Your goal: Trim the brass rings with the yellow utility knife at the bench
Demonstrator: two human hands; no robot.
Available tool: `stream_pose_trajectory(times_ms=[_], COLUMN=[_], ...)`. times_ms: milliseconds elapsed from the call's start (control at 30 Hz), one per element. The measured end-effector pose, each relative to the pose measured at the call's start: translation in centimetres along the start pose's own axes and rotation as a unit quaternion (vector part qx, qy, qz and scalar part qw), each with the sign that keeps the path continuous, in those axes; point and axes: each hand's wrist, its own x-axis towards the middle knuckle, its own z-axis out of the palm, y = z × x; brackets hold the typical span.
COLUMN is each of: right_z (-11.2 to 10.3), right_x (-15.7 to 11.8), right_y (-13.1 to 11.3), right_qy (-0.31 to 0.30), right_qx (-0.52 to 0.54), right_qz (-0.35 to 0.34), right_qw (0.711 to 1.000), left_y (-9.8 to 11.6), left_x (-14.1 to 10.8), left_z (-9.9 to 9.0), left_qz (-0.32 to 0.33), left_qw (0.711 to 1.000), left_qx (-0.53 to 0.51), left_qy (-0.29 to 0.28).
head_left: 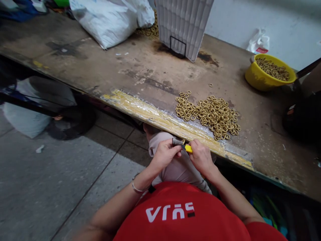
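My left hand [164,154] is closed in a pinch just off the table's front edge, with a grey wrapping on one finger. At its fingertips is a small brass-coloured ring [183,142], partly hidden. My right hand [201,156] grips what looks like a yellow cutter knife [188,149], its dark end turned toward the left hand and close to the ring. The blade is too small to make out. Beyond both hands, a loose pile of brass-coloured rings [217,115] lies on the table, with one ring [211,85] apart from it.
Yellow tape [150,113] covers part of the edge of the wooden table [100,73]. A yellow bowl [260,78] of rings stands at the right. Farther back are a grey ribbed plastic container [183,26] and a white sack [107,21]. Another sack [27,113] sits below, left.
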Motion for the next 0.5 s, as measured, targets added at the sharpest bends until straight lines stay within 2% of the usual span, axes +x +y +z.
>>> stream_pose_trajectory(times_ms=[200,300,400,500], right_z=[0.3,0.0,-0.4,-0.8], right_x=[0.9,2.3,4.2,6.4], right_y=[0.2,1.6,3.4,4.3], right_qy=[0.019,0.008,0.018,0.042], right_qx=[-0.024,-0.054,-0.085,-0.080], right_qz=[0.000,0.070,0.132,0.105], right_qw=[1.000,0.996,0.987,0.990], left_y=[0.9,1.6,1.8,1.2], left_x=[-0.5,-1.6,-2.6,-2.5], left_z=[-0.3,-0.4,-0.2,0.2], left_qz=[0.037,0.040,0.039,0.081], left_qw=[0.999,0.997,0.991,0.973], left_qx=[0.038,0.056,0.098,0.190], left_qy=[-0.013,-0.030,-0.085,-0.106])
